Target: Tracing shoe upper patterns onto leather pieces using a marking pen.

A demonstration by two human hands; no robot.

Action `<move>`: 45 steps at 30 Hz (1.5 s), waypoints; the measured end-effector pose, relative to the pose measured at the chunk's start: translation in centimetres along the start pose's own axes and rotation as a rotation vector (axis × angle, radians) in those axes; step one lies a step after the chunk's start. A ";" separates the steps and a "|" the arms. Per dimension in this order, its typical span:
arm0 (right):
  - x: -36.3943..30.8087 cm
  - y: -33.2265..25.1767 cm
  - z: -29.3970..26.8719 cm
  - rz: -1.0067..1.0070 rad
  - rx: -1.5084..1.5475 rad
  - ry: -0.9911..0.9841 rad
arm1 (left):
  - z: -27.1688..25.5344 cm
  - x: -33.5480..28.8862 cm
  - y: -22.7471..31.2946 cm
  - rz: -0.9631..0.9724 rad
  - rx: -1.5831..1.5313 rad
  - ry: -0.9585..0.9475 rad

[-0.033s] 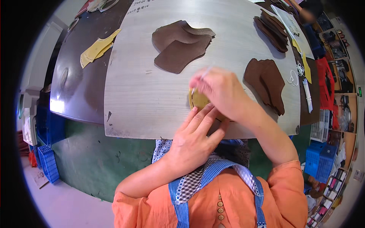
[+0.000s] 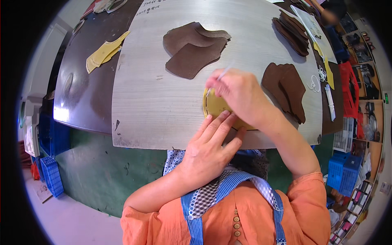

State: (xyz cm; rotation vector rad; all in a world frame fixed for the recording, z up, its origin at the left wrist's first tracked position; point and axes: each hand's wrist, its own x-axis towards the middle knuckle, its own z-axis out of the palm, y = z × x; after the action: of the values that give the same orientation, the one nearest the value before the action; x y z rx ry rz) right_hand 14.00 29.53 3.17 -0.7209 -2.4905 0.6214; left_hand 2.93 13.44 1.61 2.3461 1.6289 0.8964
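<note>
A yellow pattern template (image 2: 216, 102) with dark dashes along its edge lies close to the near edge of the board. My left hand (image 2: 212, 141) rests flat on its lower part, fingers stretched out and apart. In my right hand (image 2: 239, 92) is a slim whitish pen (image 2: 223, 74), pinched and slanted, its tip at the template's upper left edge. Whatever lies under the template is mostly hidden. Beyond my hands sit overlapping brown leather pieces (image 2: 196, 59), and another brown stack (image 2: 286, 90) is to the right of my right hand.
The pale board (image 2: 143, 102) lies on a dark table (image 2: 81, 94). More brown pieces (image 2: 292, 32) are at the far right, near white sticks (image 2: 330, 103) and white cord (image 2: 322, 74). Yellow templates (image 2: 105, 52) lie left. Blue crates (image 2: 345, 173) and shelves stand right.
My right hand has moved slightly away from me with the pen, along the template's left edge, and more of the template shows. My left hand stays in place.
</note>
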 end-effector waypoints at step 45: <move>-8.8 -2.2 -4.9 0.437 0.429 0.318 | -0.3 0.0 0.5 -0.055 -0.053 -0.015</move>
State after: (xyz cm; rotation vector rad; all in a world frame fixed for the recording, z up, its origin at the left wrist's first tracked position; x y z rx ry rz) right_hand 22.47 24.16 5.48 -1.0965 -1.8313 1.0615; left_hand 3.18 13.14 2.03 2.2560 1.6345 0.8982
